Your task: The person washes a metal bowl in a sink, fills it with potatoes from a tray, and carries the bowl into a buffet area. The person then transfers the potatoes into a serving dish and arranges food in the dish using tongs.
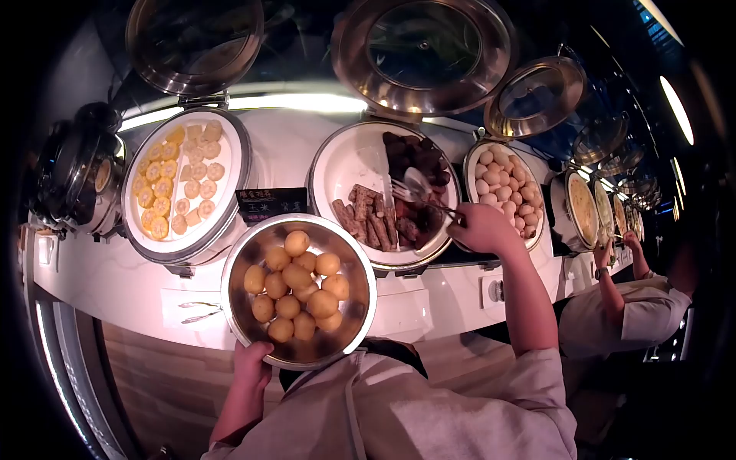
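My left hand (253,363) grips the near rim of a steel bowl (304,353), thumb over the edge. Small yellow-skinned potatoes (297,277) fill the bowl's middle. My right hand (486,228) is closed around the handle of metal serving tongs (415,188), which reach over the middle round chafing dish (343,162). Cut brown yam sticks (366,218) lie in that dish's near left part. Dark chunks, perhaps purple sweet potato (414,157), lie on the right under the tong heads. Whether the tongs pinch a piece cannot be made out. The dish's back left shows bare white.
Corn pieces (157,184) fill a dish on the left; eggs (506,188) fill one on the right. Raised lids (422,100) stand behind. A small sign (272,203) and another pair of tongs (201,312) are on the counter. A co-worker (625,310) stands farther right.
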A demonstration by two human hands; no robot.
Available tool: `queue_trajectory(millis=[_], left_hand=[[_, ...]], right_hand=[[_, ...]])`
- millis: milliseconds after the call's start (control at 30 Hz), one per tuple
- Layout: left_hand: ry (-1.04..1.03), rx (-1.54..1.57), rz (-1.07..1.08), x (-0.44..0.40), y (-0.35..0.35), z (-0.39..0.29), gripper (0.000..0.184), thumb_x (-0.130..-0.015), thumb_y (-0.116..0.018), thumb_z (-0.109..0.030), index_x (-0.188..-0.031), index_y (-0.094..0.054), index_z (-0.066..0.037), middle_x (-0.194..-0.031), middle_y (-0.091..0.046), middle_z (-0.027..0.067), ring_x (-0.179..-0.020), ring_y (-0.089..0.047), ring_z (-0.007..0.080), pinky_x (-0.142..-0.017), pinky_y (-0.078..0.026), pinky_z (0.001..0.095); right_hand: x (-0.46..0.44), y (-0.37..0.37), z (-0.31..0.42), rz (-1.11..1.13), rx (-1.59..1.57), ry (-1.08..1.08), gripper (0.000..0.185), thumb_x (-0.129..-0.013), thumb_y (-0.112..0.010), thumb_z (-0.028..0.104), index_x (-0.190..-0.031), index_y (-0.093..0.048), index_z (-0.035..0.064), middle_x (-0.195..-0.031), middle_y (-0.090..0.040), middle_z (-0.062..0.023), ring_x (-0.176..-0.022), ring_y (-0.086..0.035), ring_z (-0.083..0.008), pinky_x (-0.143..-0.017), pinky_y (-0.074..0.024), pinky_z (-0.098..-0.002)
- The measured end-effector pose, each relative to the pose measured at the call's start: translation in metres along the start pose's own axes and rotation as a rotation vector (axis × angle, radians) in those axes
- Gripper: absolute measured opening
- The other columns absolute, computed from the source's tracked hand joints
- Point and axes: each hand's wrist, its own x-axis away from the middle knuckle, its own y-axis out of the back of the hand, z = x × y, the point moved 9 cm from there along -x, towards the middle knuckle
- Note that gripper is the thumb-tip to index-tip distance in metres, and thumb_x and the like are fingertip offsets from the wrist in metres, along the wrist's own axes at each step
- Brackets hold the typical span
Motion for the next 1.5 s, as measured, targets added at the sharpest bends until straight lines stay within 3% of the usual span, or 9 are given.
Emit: queue_trajectory(millis=[233, 300, 533, 567, 600, 933, 1100, 1167, 1500], left_hand=[[-0.003, 0.02, -0.033, 0.004, 0.005, 0.004, 0.073, -0.066, -0.053, 0.007, -0.137, -0.039, 0.004, -0.125, -0.055, 0.0174, -0.113, -0.058, 0.0335, -0.095, -0.051, 0.0432], [-0.012, 0.012, -0.04, 0.005, 0.009, 0.006, 0.072, -0.066, -0.053, 0.007, -0.137, -0.04, 0.004, -0.124, -0.055, 0.0174, -0.112, -0.059, 0.0332, -0.094, -0.051, 0.0427], [-0.023, 0.015, -0.063, 0.007, 0.011, 0.008, 0.072, -0.065, -0.053, 0.006, -0.136, -0.041, 0.004, -0.123, -0.056, 0.0171, -0.111, -0.06, 0.0321, -0.093, -0.052, 0.0422], [-0.022, 0.012, -0.062, 0.008, 0.011, 0.008, 0.072, -0.065, -0.053, 0.006, -0.136, -0.041, 0.004, -0.123, -0.056, 0.0171, -0.111, -0.06, 0.0321, -0.093, -0.052, 0.0422], [-0.022, 0.022, -0.054, 0.008, 0.009, 0.006, 0.072, -0.065, -0.053, 0.006, -0.137, -0.04, 0.004, -0.123, -0.056, 0.017, -0.111, -0.06, 0.032, -0.093, -0.052, 0.0421], [-0.037, 0.019, -0.037, 0.009, 0.019, 0.007, 0.074, -0.066, -0.054, 0.006, -0.138, -0.039, 0.003, -0.126, -0.055, 0.0171, -0.114, -0.058, 0.0324, -0.095, -0.051, 0.0419], [-0.043, 0.042, -0.023, 0.009, 0.015, 0.004, 0.074, -0.065, -0.054, 0.006, -0.138, -0.039, 0.003, -0.127, -0.055, 0.017, -0.115, -0.058, 0.0327, -0.095, -0.051, 0.0421], [-0.053, 0.047, -0.026, 0.009, 0.015, 0.002, 0.074, -0.065, -0.054, 0.006, -0.138, -0.039, 0.003, -0.127, -0.055, 0.017, -0.115, -0.058, 0.0327, -0.095, -0.051, 0.0421], [-0.073, 0.03, -0.025, 0.008, 0.018, -0.002, 0.074, -0.066, -0.054, 0.006, -0.138, -0.039, 0.003, -0.128, -0.054, 0.017, -0.115, -0.058, 0.0327, -0.096, -0.05, 0.0423]], right_hand=[[-0.052, -0.026, 0.035, 0.137, 0.01, 0.191, 0.033, -0.081, -0.069, 0.037, -0.089, -0.07, 0.005, -0.072, -0.067, -0.0146, -0.068, -0.065, -0.0299, -0.063, -0.0498, -0.0402], [-0.038, -0.018, 0.042, 0.415, -0.181, -0.028, 0.035, -0.084, -0.067, 0.029, -0.108, -0.067, 0.0035, -0.074, -0.067, -0.0134, -0.061, -0.063, -0.0242, -0.058, -0.0499, -0.0371], [-0.043, -0.04, 0.029, 0.617, -0.558, -0.123, 0.033, -0.088, -0.063, 0.016, -0.121, -0.063, 0.0123, -0.058, -0.051, -0.0002, -0.045, -0.044, -0.01, -0.042, -0.0355, -0.0277], [-0.045, -0.043, 0.025, 0.603, -0.595, -0.152, 0.014, -0.089, -0.064, 0.02, -0.096, -0.062, 0.0083, -0.057, -0.05, 0.0002, -0.043, -0.044, -0.0093, -0.04, -0.0353, -0.027], [-0.047, -0.044, 0.021, 0.589, -0.632, -0.18, 0.027, -0.089, -0.066, 0.024, -0.072, -0.061, 0.0042, -0.056, -0.05, 0.0006, -0.041, -0.043, -0.0087, -0.039, -0.035, -0.0264], [-0.051, -0.054, 0.016, 0.896, -0.828, -0.274, 0.026, -0.088, -0.067, 0.029, -0.08, -0.061, 0.0051, -0.054, -0.049, 0.001, -0.039, -0.044, -0.0113, -0.037, -0.0324, -0.0257], [-0.063, -0.064, 0.043, 0.777, -0.68, -0.226, 0.034, -0.084, -0.07, 0.035, -0.076, -0.061, 0.0024, -0.054, -0.05, -0.0023, -0.041, -0.045, -0.014, -0.04, -0.0366, -0.0291], [-0.062, -0.037, 0.063, 0.598, -0.183, -0.076, 0.037, -0.081, -0.071, 0.032, -0.069, -0.06, -0.0002, -0.057, -0.054, -0.0063, -0.046, -0.05, -0.0177, -0.044, -0.0415, -0.0315], [-0.059, -0.019, 0.085, 0.57, -0.048, 0.114, 0.029, -0.077, -0.068, 0.027, -0.073, -0.069, -0.0016, -0.059, -0.062, -0.0093, -0.051, -0.06, -0.0184, -0.051, -0.0494, -0.0335]])
